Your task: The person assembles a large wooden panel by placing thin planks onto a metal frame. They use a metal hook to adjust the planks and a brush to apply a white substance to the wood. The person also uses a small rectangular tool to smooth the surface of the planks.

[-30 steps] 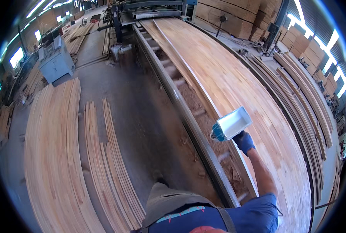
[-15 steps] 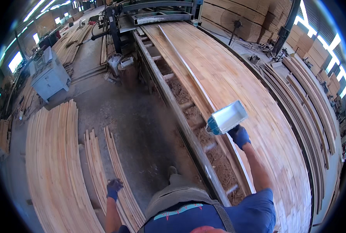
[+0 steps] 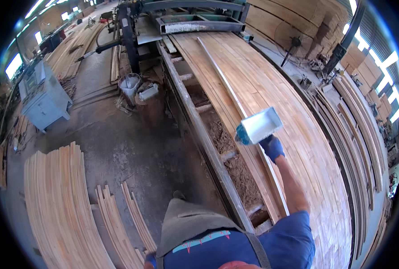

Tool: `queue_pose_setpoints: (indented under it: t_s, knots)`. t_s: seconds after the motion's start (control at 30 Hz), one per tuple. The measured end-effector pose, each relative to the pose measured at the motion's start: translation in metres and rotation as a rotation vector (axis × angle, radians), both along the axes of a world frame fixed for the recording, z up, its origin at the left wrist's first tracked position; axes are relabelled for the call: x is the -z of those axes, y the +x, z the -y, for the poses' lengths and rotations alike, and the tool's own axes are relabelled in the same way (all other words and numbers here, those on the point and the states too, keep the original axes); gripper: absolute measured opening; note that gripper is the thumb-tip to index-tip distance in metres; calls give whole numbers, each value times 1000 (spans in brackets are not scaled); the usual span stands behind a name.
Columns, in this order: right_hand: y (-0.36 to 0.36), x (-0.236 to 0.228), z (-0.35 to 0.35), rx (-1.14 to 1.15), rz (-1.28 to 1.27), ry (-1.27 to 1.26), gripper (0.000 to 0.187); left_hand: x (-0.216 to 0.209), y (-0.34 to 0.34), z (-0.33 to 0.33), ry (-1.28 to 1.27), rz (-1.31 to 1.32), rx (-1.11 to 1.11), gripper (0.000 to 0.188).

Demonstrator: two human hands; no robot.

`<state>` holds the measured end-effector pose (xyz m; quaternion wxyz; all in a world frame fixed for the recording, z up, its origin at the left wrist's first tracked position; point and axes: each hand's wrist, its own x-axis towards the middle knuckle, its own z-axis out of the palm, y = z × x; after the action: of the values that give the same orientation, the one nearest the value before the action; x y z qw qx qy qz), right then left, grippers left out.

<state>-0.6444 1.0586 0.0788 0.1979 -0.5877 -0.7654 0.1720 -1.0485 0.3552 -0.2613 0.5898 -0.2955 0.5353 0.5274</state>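
My right hand point(image 3: 272, 147), in a dark blue glove, is closed on a hand-held glue roller: a pale open box point(image 3: 263, 124) with a teal, wet-looking end. The roller is over a long, narrow wood strip point(image 3: 228, 85) with a whitish top, which runs lengthwise along a wide panel of wood strips point(image 3: 271, 80); I cannot tell whether they touch. My left hand point(image 3: 150, 259) shows only as a bit of blue glove at the lower edge, beside the loose strips point(image 3: 139, 219); its fingers are hidden.
The panel lies on a roller-bed frame point(image 3: 199, 121) with sawdust beneath. A machine's crossbar point(image 3: 199, 28) spans its far end. Stacked boards point(image 3: 60, 193) lie on the left floor, near a grey cabinet point(image 3: 45, 98). A white bucket point(image 3: 130, 85) stands by a stump; long planks point(image 3: 356, 130) line the right.
My left hand has dropped back toward my body, almost out of view. The view has shifted, and the right hand still holds the glue roller over the strip, a little farther up the picture.
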Motion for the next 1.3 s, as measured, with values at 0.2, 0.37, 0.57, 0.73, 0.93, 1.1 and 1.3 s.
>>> queue_pose_setpoints:
  t_s: [0.2, 0.37, 0.57, 0.73, 0.93, 1.1, 1.3]
  knots:
    - [-129, -2, -167, 114, -65, -137, 43, -56, -243, -289, 222, -546, 58, 20]
    - [-230, 22, -331, 120, -107, -122, 47, -95, -344, -496, 304, -768, 275, 24]
    - [-363, 18, -536, 70, -113, -75, 47, -79, -440, -703, 316, -609, 389, 26]
    - [-465, 28, -705, 89, -184, -152, 46, -79, -490, -725, 96, -572, 424, 27]
    - [-581, 33, -884, 125, -220, -167, 49, -57, -535, -684, -266, -162, 351, 28]
    - [-634, 50, -959, 106, -331, -89, 44, -66, -539, -666, -362, -179, 303, 27]
    - [-618, 31, -883, 147, -478, -195, 21, -65, -554, -693, -335, -142, 404, 16]
